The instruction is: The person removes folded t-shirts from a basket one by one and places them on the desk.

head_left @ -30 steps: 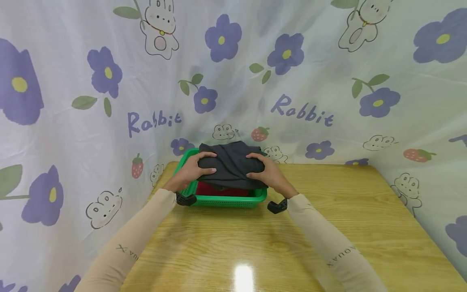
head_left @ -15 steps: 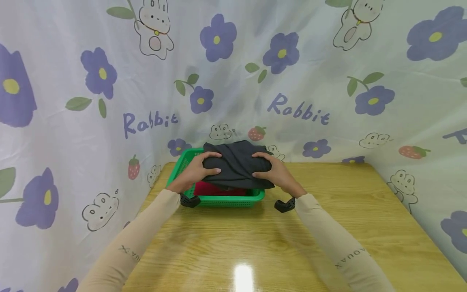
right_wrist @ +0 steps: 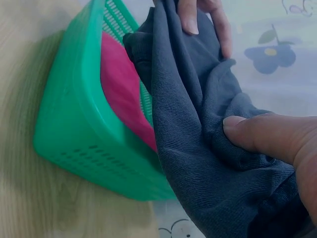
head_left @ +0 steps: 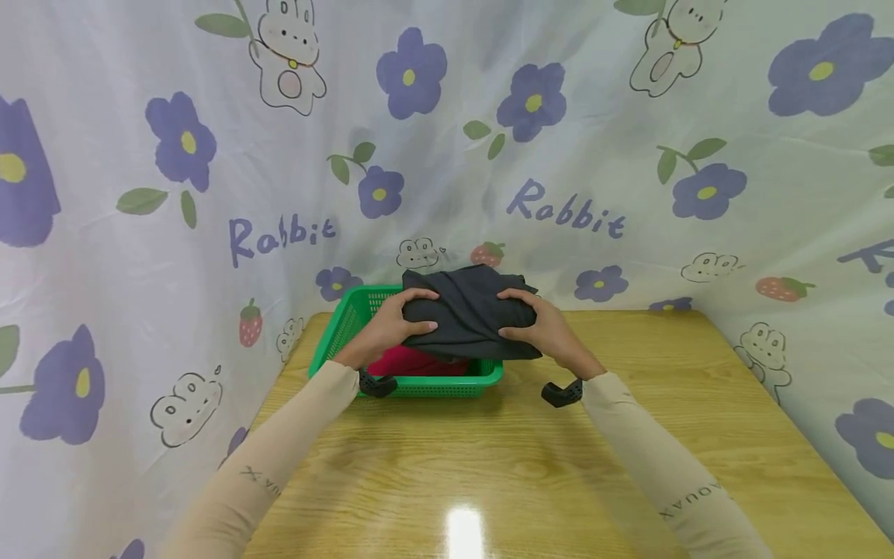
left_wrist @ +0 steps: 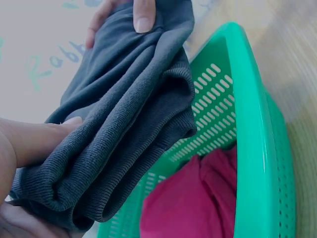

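Note:
A folded dark grey garment (head_left: 471, 314) with ribbed edges is held up between both hands, over the right part of the green basket (head_left: 419, 381). My left hand (head_left: 382, 326) grips its left end, thumb on the near face. At the opposite end, my right hand (head_left: 548, 330) grips it likewise, just past the basket's right side. The left wrist view shows stacked folds with ribbed hems (left_wrist: 119, 198) hanging over the opening. Inside the basket lies a magenta-red cloth (head_left: 412, 362), partly hidden by the garment.
The basket stands on a wooden table (head_left: 628, 435), near its back left corner. A white curtain (head_left: 447, 155) printed with flowers and rabbits hangs behind and along the sides. Each wrist wears a black camera mount (head_left: 562, 394).
Both hands have moved to the right with the grey garment, and slightly upward. More of the basket's left inside shows. The view has also shifted a little.

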A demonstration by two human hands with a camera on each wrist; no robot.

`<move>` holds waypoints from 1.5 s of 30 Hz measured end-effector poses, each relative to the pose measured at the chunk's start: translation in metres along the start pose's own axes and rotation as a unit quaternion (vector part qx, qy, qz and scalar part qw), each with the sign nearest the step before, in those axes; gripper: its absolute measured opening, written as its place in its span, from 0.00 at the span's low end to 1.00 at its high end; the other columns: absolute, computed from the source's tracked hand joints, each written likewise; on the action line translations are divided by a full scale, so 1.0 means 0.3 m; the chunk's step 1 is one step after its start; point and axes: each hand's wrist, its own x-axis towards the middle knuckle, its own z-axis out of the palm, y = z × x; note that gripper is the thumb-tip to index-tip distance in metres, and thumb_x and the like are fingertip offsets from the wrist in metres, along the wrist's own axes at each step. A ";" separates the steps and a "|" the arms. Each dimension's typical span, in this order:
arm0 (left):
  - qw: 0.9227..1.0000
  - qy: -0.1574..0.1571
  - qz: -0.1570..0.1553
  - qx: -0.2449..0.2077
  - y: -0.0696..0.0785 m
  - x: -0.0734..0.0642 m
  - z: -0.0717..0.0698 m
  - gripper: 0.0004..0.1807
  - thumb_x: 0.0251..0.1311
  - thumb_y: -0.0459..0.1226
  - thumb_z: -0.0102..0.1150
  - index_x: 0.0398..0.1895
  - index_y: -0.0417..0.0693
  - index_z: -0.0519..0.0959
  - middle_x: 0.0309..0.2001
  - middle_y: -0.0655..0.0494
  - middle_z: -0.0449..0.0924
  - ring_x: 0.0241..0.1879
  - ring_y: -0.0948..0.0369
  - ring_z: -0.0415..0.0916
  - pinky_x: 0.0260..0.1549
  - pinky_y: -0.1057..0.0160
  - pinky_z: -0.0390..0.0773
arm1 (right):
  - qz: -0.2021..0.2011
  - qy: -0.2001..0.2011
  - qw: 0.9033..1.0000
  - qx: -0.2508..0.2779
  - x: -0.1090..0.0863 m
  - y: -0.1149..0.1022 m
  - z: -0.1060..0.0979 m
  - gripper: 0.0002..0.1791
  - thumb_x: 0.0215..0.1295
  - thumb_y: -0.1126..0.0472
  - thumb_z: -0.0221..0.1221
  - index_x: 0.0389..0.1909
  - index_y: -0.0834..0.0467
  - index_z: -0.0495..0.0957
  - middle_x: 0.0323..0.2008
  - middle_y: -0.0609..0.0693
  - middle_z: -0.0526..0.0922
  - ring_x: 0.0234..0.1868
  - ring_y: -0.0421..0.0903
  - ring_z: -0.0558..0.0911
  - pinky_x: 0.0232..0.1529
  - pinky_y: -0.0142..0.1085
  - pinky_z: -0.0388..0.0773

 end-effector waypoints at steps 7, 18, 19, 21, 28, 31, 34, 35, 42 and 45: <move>1.000 -0.007 0.012 -0.008 0.012 0.028 0.045 0.26 0.66 0.38 0.70 0.66 0.67 0.76 0.67 0.52 0.69 0.55 0.52 0.79 0.49 0.53 0.82 | 0.015 0.007 1.000 -0.001 -0.025 0.015 -0.044 0.33 0.63 0.55 0.74 0.67 0.34 0.74 0.77 0.54 0.60 0.75 0.61 0.64 0.68 0.60 0.66; 0.999 -0.019 0.028 -0.024 0.032 0.075 0.116 0.26 0.66 0.37 0.70 0.65 0.65 0.77 0.68 0.51 0.68 0.58 0.52 0.78 0.51 0.54 0.82 | 0.017 0.012 1.000 -0.010 -0.067 0.040 -0.111 0.34 0.64 0.54 0.73 0.69 0.38 0.73 0.78 0.55 0.59 0.76 0.62 0.62 0.69 0.62 0.64; 0.999 -0.020 0.030 -0.025 0.034 0.079 0.123 0.26 0.66 0.37 0.70 0.65 0.64 0.77 0.67 0.51 0.69 0.58 0.52 0.78 0.51 0.54 0.82 | 0.019 0.013 1.000 -0.010 -0.069 0.044 -0.116 0.34 0.64 0.54 0.73 0.69 0.38 0.73 0.78 0.55 0.59 0.76 0.62 0.62 0.69 0.62 0.64; 0.999 -0.022 0.033 -0.024 0.037 0.086 0.135 0.26 0.66 0.37 0.70 0.65 0.64 0.77 0.67 0.51 0.69 0.57 0.52 0.78 0.51 0.54 0.82 | 0.022 0.018 1.000 -0.013 -0.073 0.052 -0.124 0.34 0.64 0.54 0.73 0.69 0.37 0.73 0.78 0.54 0.59 0.75 0.61 0.62 0.69 0.62 0.64; 0.999 -0.030 0.039 -0.017 0.051 0.117 0.175 0.26 0.65 0.37 0.71 0.64 0.63 0.78 0.68 0.51 0.69 0.58 0.52 0.77 0.52 0.54 0.81 | 0.031 0.030 0.999 -0.017 -0.089 0.080 -0.159 0.34 0.63 0.54 0.73 0.68 0.35 0.73 0.78 0.54 0.59 0.75 0.62 0.63 0.68 0.60 0.67; 0.999 -0.031 0.042 -0.013 0.059 0.126 0.194 0.25 0.65 0.36 0.71 0.64 0.63 0.78 0.68 0.51 0.68 0.59 0.52 0.76 0.54 0.53 0.80 | 0.036 0.034 0.999 -0.017 -0.099 0.086 -0.175 0.33 0.63 0.54 0.74 0.68 0.34 0.73 0.78 0.53 0.59 0.75 0.62 0.63 0.68 0.60 0.67; 0.999 -0.029 0.042 -0.013 0.062 0.133 0.215 0.24 0.65 0.36 0.70 0.63 0.63 0.78 0.68 0.52 0.69 0.60 0.53 0.75 0.56 0.53 0.79 | 0.036 0.030 0.999 -0.017 -0.110 0.091 -0.191 0.34 0.63 0.53 0.73 0.69 0.35 0.73 0.78 0.53 0.58 0.75 0.62 0.62 0.68 0.61 0.67; 0.999 -0.030 0.043 -0.014 0.064 0.135 0.222 0.24 0.66 0.35 0.70 0.63 0.62 0.78 0.68 0.52 0.69 0.60 0.53 0.75 0.56 0.53 0.79 | 0.039 0.029 0.999 -0.016 -0.114 0.093 -0.196 0.34 0.63 0.53 0.73 0.69 0.35 0.73 0.78 0.53 0.58 0.76 0.62 0.62 0.68 0.61 0.67; 0.998 -0.042 0.052 -0.021 0.074 0.159 0.274 0.25 0.66 0.36 0.70 0.64 0.61 0.78 0.69 0.53 0.68 0.60 0.53 0.75 0.56 0.53 0.79 | 0.050 0.035 0.998 -0.015 -0.145 0.119 -0.239 0.35 0.63 0.53 0.73 0.70 0.37 0.73 0.79 0.53 0.57 0.76 0.63 0.61 0.67 0.61 0.67; 0.998 -0.040 0.050 -0.017 0.080 0.166 0.297 0.25 0.65 0.36 0.71 0.64 0.61 0.78 0.68 0.52 0.69 0.59 0.53 0.75 0.55 0.53 0.80 | 0.052 0.037 0.998 -0.016 -0.157 0.132 -0.257 0.35 0.64 0.53 0.73 0.71 0.37 0.72 0.79 0.55 0.56 0.76 0.63 0.60 0.67 0.62 0.68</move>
